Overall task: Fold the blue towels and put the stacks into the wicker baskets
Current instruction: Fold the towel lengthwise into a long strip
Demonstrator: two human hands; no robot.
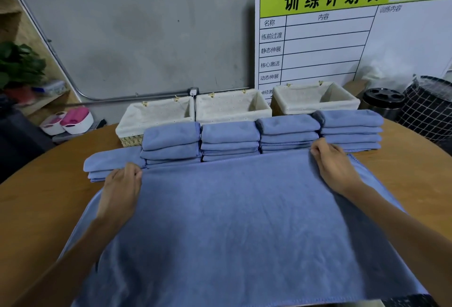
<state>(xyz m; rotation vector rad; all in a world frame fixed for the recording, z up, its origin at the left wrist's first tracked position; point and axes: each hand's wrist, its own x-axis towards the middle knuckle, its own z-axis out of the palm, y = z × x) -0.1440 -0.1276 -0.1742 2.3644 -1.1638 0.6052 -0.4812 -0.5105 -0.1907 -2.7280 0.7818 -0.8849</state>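
Behind, board point(342, 37) reads "训练计划表"; both hands' grip pinches spread towel's point(232, 221) far edge.

I see soft, matt blue cloth with a fine nap in the spread towel point(234, 221) and the folded stacks point(288, 133). The tabletop point(44, 199) looks like smooth, lightly sheened wood. The far baskets point(132, 139) are woven wicker with dotted cream fabric liners. The wall point(146, 25) is rough grey concrete.
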